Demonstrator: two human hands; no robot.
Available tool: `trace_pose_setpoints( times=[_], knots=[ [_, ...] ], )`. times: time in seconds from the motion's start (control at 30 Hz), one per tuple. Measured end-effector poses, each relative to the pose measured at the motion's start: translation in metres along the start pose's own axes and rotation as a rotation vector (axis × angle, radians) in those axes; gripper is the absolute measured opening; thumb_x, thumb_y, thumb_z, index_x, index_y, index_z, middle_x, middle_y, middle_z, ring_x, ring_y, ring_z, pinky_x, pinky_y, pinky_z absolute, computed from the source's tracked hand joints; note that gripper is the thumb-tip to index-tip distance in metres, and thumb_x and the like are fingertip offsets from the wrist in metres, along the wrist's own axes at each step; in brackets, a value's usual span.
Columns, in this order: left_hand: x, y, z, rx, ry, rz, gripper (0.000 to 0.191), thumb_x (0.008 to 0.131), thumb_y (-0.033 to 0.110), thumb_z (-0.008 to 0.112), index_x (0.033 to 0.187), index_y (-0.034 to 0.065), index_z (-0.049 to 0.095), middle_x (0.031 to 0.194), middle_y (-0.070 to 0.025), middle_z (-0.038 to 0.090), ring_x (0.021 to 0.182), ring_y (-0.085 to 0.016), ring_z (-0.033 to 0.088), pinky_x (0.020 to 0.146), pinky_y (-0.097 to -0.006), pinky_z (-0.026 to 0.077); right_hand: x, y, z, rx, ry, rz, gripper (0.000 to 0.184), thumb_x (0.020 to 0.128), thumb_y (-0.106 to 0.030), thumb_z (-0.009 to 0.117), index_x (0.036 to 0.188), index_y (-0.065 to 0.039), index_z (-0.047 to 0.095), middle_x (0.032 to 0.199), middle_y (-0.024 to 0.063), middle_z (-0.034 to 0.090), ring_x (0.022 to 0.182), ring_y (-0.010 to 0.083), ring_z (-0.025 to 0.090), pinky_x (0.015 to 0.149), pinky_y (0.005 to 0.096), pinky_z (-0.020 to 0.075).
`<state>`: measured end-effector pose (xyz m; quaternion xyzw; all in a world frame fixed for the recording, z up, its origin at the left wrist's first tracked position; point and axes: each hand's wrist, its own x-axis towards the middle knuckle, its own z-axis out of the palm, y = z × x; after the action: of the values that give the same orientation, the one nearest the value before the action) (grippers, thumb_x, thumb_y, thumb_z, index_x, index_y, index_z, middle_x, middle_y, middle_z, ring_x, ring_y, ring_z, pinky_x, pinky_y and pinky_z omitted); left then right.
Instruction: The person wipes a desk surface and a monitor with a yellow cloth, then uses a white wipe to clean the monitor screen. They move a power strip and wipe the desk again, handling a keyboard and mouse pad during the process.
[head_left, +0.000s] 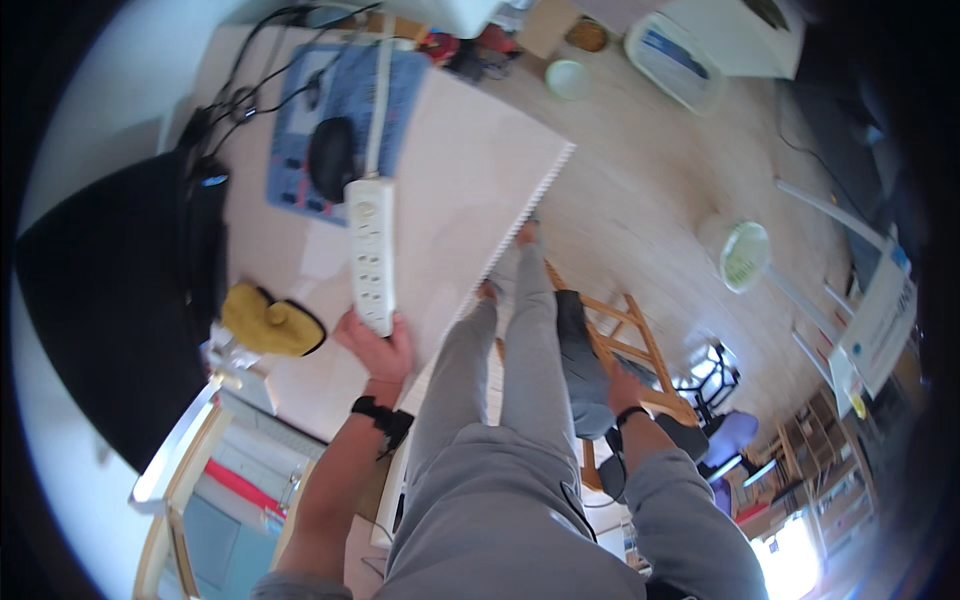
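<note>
My left hand (377, 346) grips the near end of a white power strip (371, 255) over the pale tabletop. The strip's sockets face up and its white cord runs away across a blue desk mat (345, 127). Beside the strip, on the mat, lies a black computer mouse (332, 159). A yellow oven mitt or similar padded item (274, 321) with a dark edge rests left of my hand. My right hand (624, 386) is at the top rail of a wooden chair (660, 405), with dark cloth beside it; its fingers are partly hidden, so its hold is unclear.
A large black monitor (120, 300) stands at the left, with black cables (244, 105) behind it. The table's ridged edge (525, 214) runs beside my legs. On the wooden floor are a white-green bin (745, 256), a small round container (568, 80) and a plastic tub (671, 64).
</note>
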<state>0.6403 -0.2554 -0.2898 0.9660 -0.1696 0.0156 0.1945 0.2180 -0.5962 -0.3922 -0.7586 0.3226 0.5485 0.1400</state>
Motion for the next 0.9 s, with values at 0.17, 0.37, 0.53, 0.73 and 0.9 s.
trace_pose_setpoints(
  times=[0.17,0.37,0.53,0.73,0.9],
  knots=[
    [0.002,0.007,-0.001,-0.066,0.023,-0.034,0.072,0.090,0.023,0.079,0.146,-0.0056,0.045,0.131,-0.0256,0.049,0.119,-0.041,0.044,0.104,-0.0540,0.040,-0.003,0.005,-0.018,-0.026,-0.065,-0.086,0.062,0.095,-0.008,0.061,0.154,-0.010,0.042,0.122,0.0284,0.070,0.117,0.0471,0.069,0.099,0.0567,0.0564],
    [0.003,0.009,-0.006,-0.064,-0.013,-0.089,0.072,0.090,0.023,0.080,0.146,-0.0048,0.045,0.132,-0.0256,0.046,0.119,-0.041,0.044,0.104,-0.0517,0.042,0.032,0.024,-0.090,-0.025,-0.102,-0.112,0.063,0.091,-0.005,0.065,0.150,-0.006,0.044,0.123,0.0325,0.069,0.119,0.0484,0.069,0.101,0.0557,0.0571],
    [0.005,0.012,-0.010,-0.036,-0.074,-0.167,0.075,0.085,0.022,0.086,0.144,-0.0038,0.048,0.131,-0.0250,0.046,0.120,-0.041,0.045,0.104,-0.0504,0.043,0.066,0.022,-0.174,-0.067,0.040,-0.246,0.049,0.092,-0.005,0.061,0.141,-0.002,0.053,0.116,0.0297,0.074,0.115,0.0476,0.071,0.096,0.0551,0.0586],
    [0.004,0.008,-0.011,-0.122,0.013,-0.122,0.074,0.078,0.020,0.093,0.136,-0.0003,0.053,0.126,-0.0207,0.052,0.115,-0.039,0.050,0.100,-0.0501,0.045,0.088,0.015,-0.228,-0.158,-0.077,-0.184,0.045,0.091,-0.005,0.062,0.135,-0.003,0.055,0.118,0.0294,0.074,0.117,0.0488,0.070,0.096,0.0537,0.0587],
    [0.005,0.004,-0.011,-0.181,0.076,-0.110,0.072,0.073,0.024,0.095,0.132,0.0038,0.059,0.121,-0.0146,0.058,0.109,-0.037,0.055,0.093,-0.0480,0.045,0.107,0.029,-0.249,-0.114,-0.239,-0.196,0.073,0.088,-0.029,0.078,0.151,-0.004,0.051,0.126,0.0328,0.071,0.121,0.0486,0.068,0.102,0.0545,0.0559]
  ],
)
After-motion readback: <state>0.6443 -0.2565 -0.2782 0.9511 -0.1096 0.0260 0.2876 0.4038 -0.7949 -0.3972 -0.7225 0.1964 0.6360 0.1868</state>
